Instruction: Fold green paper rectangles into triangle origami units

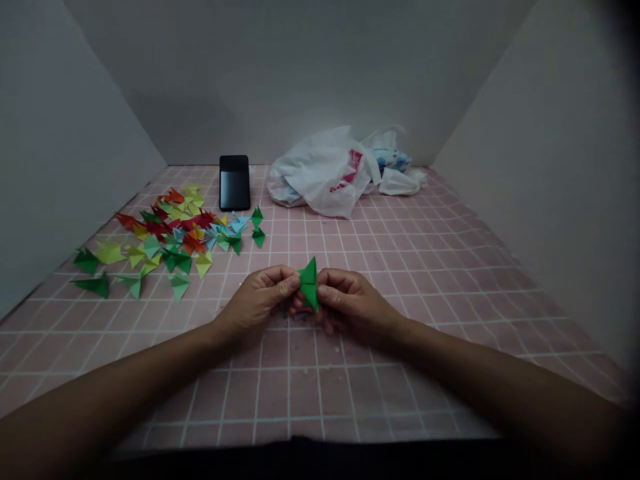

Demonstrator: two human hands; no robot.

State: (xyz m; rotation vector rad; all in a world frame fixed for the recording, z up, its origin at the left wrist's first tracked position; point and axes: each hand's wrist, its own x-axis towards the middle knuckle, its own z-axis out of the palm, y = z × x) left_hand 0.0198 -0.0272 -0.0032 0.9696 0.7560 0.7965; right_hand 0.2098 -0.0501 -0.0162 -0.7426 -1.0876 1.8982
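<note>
A small piece of folded green paper (310,283) is held up over the middle of the table, its pointed ends facing up and down. My left hand (265,293) pinches its left side between thumb and fingers. On the other side, my right hand (353,300) is closed with thumb and fingertips at the paper's right edge. Some fingers of both hands are hidden behind the paper. Tiny scraps lie on the cloth below the hands.
Many folded paper pieces (193,240) in green, yellow, red, orange and blue lie at the left. Behind them a black phone (235,187) rests near the back wall. A crumpled white plastic bag (320,170) sits at the back. Pink checked cloth (425,267) covers the table between side walls.
</note>
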